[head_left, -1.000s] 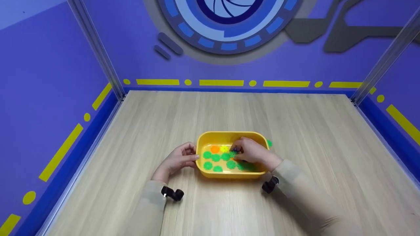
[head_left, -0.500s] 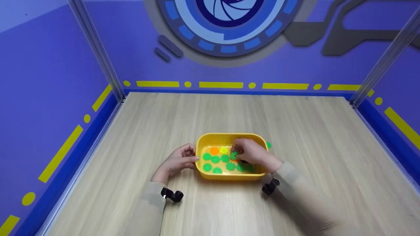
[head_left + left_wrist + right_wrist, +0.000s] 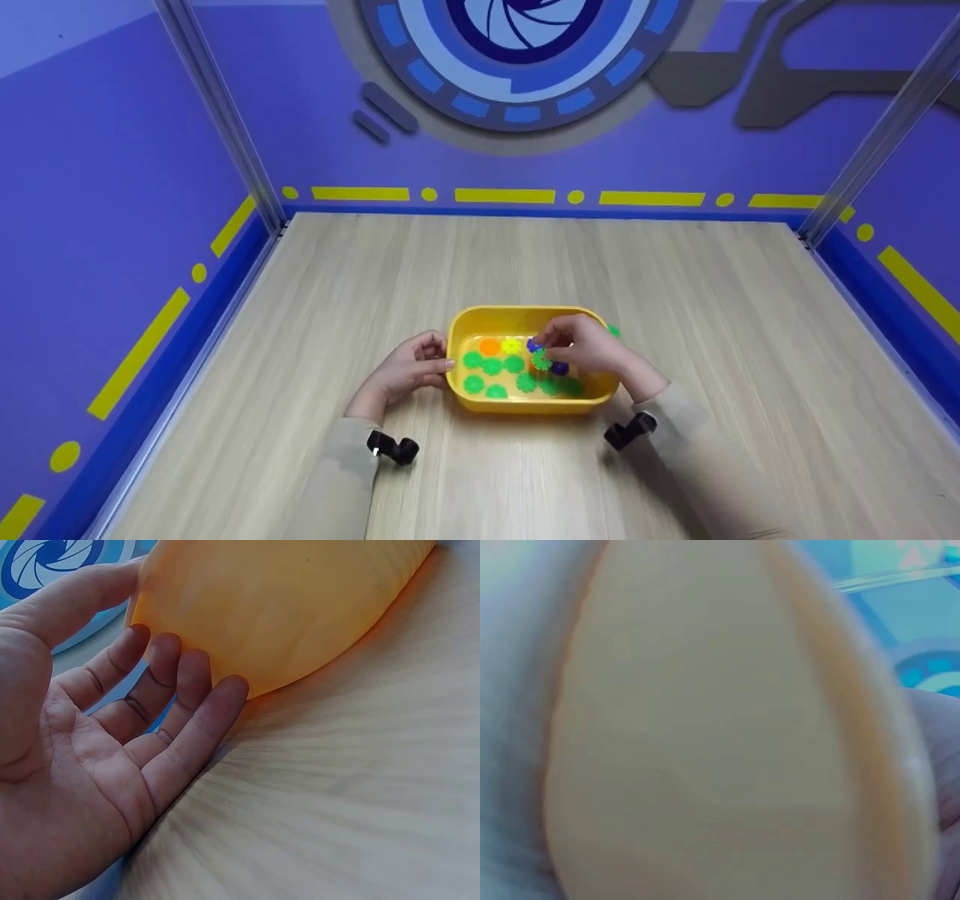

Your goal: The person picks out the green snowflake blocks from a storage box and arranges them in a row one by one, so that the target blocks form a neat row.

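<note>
while the left hand (image 3: 405, 366) grips a rectangular yellow plastic bin (image 3: 536, 406), a green toothed plastic disc (image 3: 541, 360) lies near-edge side of the right hand's (image 3: 586, 346) curled fingers, hold unclear.

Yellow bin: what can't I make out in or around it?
Head view: whether the right hand grips the green piece below it; too small.
Head view: part of the yellow bin's right end, behind that hand.
Head view: part of the outer green piece, behind the bin's rim.
Left wrist view: the bin's contents, behind its wall.
Right wrist view: most of that hand, behind the blurred wall or out of frame.
</note>
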Available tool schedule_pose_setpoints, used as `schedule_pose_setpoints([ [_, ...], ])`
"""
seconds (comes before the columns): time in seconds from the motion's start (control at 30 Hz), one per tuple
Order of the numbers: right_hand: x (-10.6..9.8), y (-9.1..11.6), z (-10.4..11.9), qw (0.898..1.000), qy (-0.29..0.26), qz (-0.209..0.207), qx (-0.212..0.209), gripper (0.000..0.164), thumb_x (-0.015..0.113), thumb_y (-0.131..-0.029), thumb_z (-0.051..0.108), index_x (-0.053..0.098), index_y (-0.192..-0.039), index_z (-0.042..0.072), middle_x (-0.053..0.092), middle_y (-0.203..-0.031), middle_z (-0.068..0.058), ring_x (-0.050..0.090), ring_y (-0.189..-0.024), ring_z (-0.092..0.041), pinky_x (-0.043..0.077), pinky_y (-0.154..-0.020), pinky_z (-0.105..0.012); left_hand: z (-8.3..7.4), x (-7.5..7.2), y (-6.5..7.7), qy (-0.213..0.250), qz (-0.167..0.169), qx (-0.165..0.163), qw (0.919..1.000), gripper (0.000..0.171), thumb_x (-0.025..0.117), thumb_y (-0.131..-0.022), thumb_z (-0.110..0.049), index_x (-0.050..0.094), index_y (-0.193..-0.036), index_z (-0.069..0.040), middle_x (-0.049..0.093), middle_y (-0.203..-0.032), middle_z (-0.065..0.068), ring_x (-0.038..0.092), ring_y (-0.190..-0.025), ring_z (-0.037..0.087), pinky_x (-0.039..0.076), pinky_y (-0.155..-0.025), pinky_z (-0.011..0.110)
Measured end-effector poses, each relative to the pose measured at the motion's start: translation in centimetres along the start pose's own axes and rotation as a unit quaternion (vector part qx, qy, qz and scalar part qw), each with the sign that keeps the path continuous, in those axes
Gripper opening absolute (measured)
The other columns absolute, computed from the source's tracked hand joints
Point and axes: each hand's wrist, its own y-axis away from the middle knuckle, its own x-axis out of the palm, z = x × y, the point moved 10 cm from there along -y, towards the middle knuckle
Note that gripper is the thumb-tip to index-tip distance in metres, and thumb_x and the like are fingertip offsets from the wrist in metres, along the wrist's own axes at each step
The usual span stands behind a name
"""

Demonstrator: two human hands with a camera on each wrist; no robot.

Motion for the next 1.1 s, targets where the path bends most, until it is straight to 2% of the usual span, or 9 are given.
schedule_pose_setpoints([
  [0.1,-1.0,0.4,-0.1,0.999,-0.028,-0.012,0.009,0.017,0.07,-0.096,0.008,0.074,-0.112,0.003,0.075,-0.105,-0.011,0.067,-0.086,-0.022,0.06,-0.078,-0.029,-0.1,0.0,0.0,0.004,0.004,0.0,1.0,0.024,0.07,-0.093,-0.005,0.051,-0.106,-0.01,0.057,-0.099,0.002,0.067,-0.087,0.016,0.064,-0.077,0.032],
  [0.23,-2.3,1.3,-1.1,0.995,-0.084,-0.034,0.048,0.019,0.068,-0.097,0.011,0.073,-0.114,0.005,0.073,-0.103,-0.012,0.069,-0.089,-0.031,0.062,-0.08,-0.039,-0.1,0.0,0.0,0.005,0.005,-0.001,1.0,0.023,0.069,-0.094,-0.005,0.051,-0.107,-0.009,0.057,-0.098,0.002,0.067,-0.087,0.016,0.064,-0.076,0.032],
  [0.33,-3.3,2.0,-1.9,0.989,-0.115,-0.053,0.072,0.021,0.067,-0.098,0.011,0.071,-0.117,0.003,0.072,-0.104,-0.013,0.069,-0.088,-0.03,0.063,-0.082,-0.038,0.0,0.0,0.0,0.001,0.004,0.001,1.0,0.022,0.069,-0.094,-0.005,0.051,-0.107,-0.009,0.057,-0.099,0.002,0.067,-0.087,0.016,0.064,-0.076,0.032],
  [0.5,-4.6,3.0,-3.0,0.981,-0.147,-0.073,0.101,0.026,0.065,-0.099,0.01,0.067,-0.123,-0.001,0.072,-0.113,-0.016,0.069,-0.089,-0.018,0.063,-0.084,-0.029,0.0,0.1,0.0,-0.006,0.005,0.0,1.0,0.021,0.068,-0.095,-0.004,0.051,-0.107,-0.009,0.057,-0.099,0.002,0.067,-0.086,0.015,0.063,-0.075,0.03],
  [0.63,-5.7,3.5,-3.5,0.979,-0.151,-0.084,0.112,0.028,0.066,-0.099,0.012,0.067,-0.124,0.0,0.071,-0.116,-0.015,0.068,-0.091,-0.015,0.062,-0.084,-0.023,-0.2,0.0,-0.1,-0.004,0.002,0.001,1.0,0.022,0.069,-0.095,-0.005,0.051,-0.107,-0.009,0.056,-0.099,0.002,0.067,-0.086,0.015,0.063,-0.075,0.03],
  [0.8,-6.7,3.9,-4.1,0.976,-0.158,-0.095,0.114,0.032,0.067,-0.099,0.012,0.064,-0.127,-0.003,0.071,-0.114,-0.016,0.072,-0.089,-0.015,0.062,-0.085,-0.025,-0.1,-0.1,-0.2,-0.006,-0.002,-0.002,1.0,0.022,0.069,-0.095,-0.005,0.051,-0.108,-0.009,0.056,-0.101,0.003,0.066,-0.088,0.016,0.063,-0.075,0.03],
  [1.1,-8.9,5.0,-5.8,0.974,-0.154,-0.124,0.111,0.036,0.065,-0.099,0.013,0.063,-0.131,-0.004,0.071,-0.117,-0.015,0.072,-0.089,-0.011,0.061,-0.083,-0.02,0.0,0.0,-0.1,-0.003,0.0,-0.004,1.0,0.022,0.069,-0.095,-0.005,0.052,-0.108,-0.009,0.057,-0.099,0.003,0.067,-0.088,0.016,0.063,-0.076,0.03],
])
